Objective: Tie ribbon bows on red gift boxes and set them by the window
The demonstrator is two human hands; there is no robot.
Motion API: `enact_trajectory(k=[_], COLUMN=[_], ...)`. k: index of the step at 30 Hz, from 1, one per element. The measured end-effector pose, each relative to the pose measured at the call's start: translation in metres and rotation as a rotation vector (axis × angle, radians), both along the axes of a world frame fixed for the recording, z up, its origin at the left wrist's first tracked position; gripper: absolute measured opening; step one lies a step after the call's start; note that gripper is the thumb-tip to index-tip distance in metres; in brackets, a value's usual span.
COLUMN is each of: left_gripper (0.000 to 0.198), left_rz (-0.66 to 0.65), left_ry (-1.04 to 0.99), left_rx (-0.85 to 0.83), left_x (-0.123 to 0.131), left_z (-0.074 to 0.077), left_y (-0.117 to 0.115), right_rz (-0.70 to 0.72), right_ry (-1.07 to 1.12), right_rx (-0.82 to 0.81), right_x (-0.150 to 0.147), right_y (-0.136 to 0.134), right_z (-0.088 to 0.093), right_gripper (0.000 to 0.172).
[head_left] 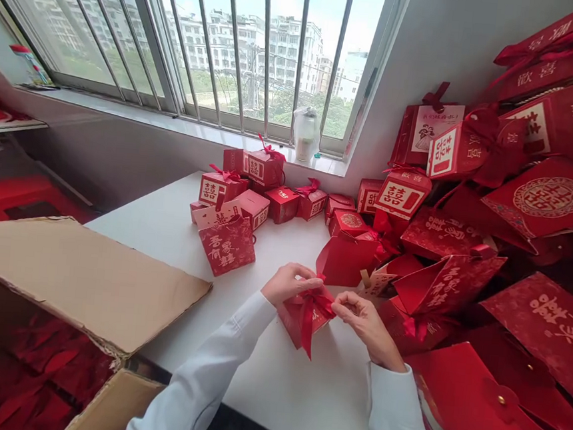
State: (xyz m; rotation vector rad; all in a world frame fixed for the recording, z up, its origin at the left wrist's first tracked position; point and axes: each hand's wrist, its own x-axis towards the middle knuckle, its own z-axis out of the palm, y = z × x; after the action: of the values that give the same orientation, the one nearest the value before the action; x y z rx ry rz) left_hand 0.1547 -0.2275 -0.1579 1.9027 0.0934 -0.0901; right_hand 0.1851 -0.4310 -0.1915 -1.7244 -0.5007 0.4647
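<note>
My left hand [290, 285] and my right hand [361, 323] meet over a small red gift box [293, 324] held just above the white table [281, 395]. Both pinch a red satin ribbon [309, 314] tied on top of the box, and its tail hangs down the front. My fingers hide the knot. Beyond my hands, several assembled red boxes with white double-happiness labels [264, 169] stand in a cluster. A tilted red box with gold-toned lettering [227, 244] lies closest to them.
A large heap of flat and opened red paper boxes and bags [468, 258] fills the right side. An open cardboard carton [75, 277] holding red pieces sits at front left. Behind the table is a barred window [260, 52] with a sill.
</note>
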Motion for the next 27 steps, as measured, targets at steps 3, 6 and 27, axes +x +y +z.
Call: enact_trajectory(k=[3, 6, 27], left_gripper=[0.042, 0.054, 0.046], left_rz=[-0.008, -0.014, -0.110], left_ry=[0.040, 0.084, 0.016], left_rx=[-0.067, -0.168, -0.324], left_x=[0.002, 0.002, -0.007], left_z=[-0.003, -0.009, -0.012], left_y=[0.000, 0.001, 0.004], right_rz=[-0.010, -0.027, 0.004], right_ry=[0.014, 0.026, 0.072], right_rx=[0.009, 0.017, 0.053], right_x=[-0.001, -0.002, -0.007], right_y=[0.000, -0.001, -0.003], right_z=[0.001, 0.002, 0.003], right_gripper=[0.030, 0.031, 0.033])
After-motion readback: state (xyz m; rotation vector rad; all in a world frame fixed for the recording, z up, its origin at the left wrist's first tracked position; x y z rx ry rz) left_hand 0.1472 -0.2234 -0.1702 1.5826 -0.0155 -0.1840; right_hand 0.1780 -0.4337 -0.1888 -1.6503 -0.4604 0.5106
